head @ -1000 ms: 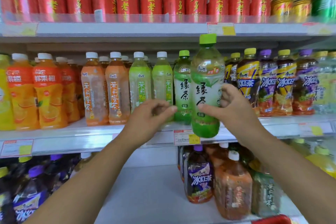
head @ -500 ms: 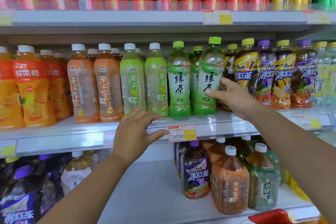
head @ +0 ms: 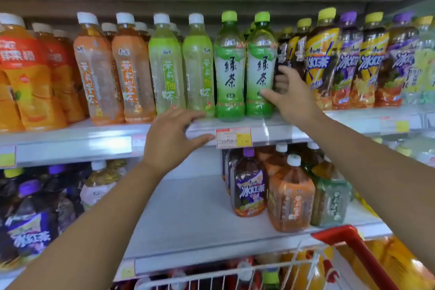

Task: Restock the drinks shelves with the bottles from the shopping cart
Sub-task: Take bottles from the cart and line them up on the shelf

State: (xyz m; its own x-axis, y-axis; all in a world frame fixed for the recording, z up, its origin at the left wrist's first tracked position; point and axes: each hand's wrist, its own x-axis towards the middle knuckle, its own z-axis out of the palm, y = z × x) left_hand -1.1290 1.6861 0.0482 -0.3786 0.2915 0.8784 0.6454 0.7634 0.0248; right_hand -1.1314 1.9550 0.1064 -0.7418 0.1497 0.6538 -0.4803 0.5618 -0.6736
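Note:
A green tea bottle [head: 260, 63] with a green cap stands upright on the middle shelf [head: 70, 134], beside an identical bottle [head: 229, 66] on its left. My right hand [head: 292, 99] is at its right side, thumb across the lower front and fingers curled round the back edge. Flat on the shelf's front edge lies my left hand [head: 171, 139], fingers straight on the lip and thumb under it by the price tag [head: 233, 137]. The shopping cart [head: 353, 245], with a red handle and white wire, shows at the bottom right with bottles inside.
Orange juice, orange-label and pale green tea bottles fill the shelf to the left; yellow and purple iced tea bottles [head: 348, 63] crowd the right. The lower shelf [head: 188, 219] holds large bottles [head: 289, 195] right and dark ones left.
The green tea bottle went from held in the air to standing upright on the shelf beside its twin. My left hand dropped onto the shelf edge. The view tilted down, showing the cart.

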